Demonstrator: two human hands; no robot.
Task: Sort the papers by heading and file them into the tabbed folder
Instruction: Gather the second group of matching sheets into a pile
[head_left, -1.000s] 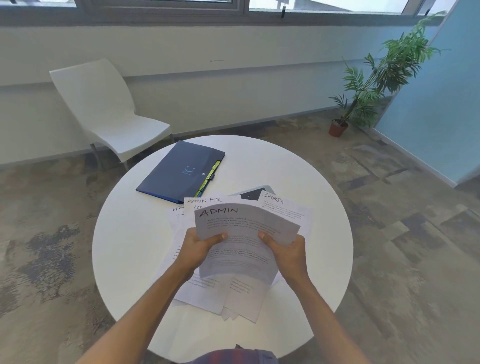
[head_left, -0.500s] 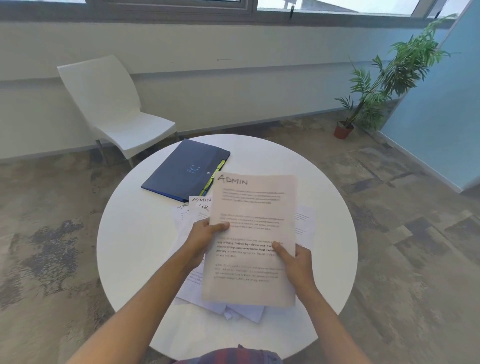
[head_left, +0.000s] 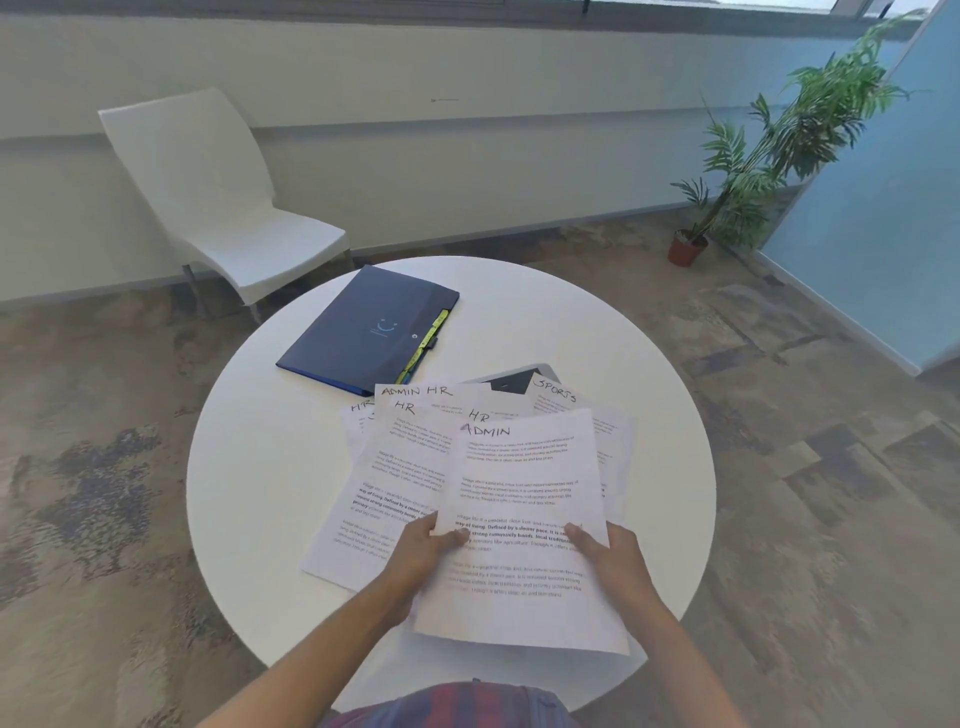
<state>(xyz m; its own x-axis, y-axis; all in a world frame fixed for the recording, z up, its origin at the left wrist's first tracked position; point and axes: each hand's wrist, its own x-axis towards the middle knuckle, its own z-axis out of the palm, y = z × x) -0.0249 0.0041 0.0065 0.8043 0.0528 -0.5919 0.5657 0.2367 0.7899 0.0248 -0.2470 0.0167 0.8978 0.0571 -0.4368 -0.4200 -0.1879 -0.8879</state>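
**Two hands, one ADMIN sheet: risks at the sorting stage, and the setting**

Both hands hold a single sheet headed ADMIN by its lower half, above the near part of a round white desk. The left hand pinches the sheet's left edge, thumb on top and the other fingers hidden beneath; the right hand grips the right edge likewise, thumb lying on the printed face. The far half of the sheet is unsupported.

Beneath and beyond it lies a loose fan of papers with headings HR, ADMIN HR and SPORTS showing; several headings are partly covered. The dark blue tabbed folder lies closed at the far left of the desk, well apart from the hands, with yellow-green tabs along its right edge. A dark flat object, unidentifiable, is partly hidden under the far papers.

Probable hazards, judged from this arrangement:
- The unsupported far half may droop or curl and hide the heading, so the sheet could be misfiled.
- Setting the sheet back on the overlapping fan would mix it with HR and SPORTS pages, since no separate piles are visible.
- Sheets that carry two words, such as ADMIN HR, invite misreading.
- The lowest sheets reach towards the near edge of the desk; a sweep of a forearm could push them off.
- The folder is closed, so opening it needs a free hand.

Setting: patterned grey-brown carpet, a white chair at far left, a pale wall under a window, a potted plant at far right beside a blue partition.
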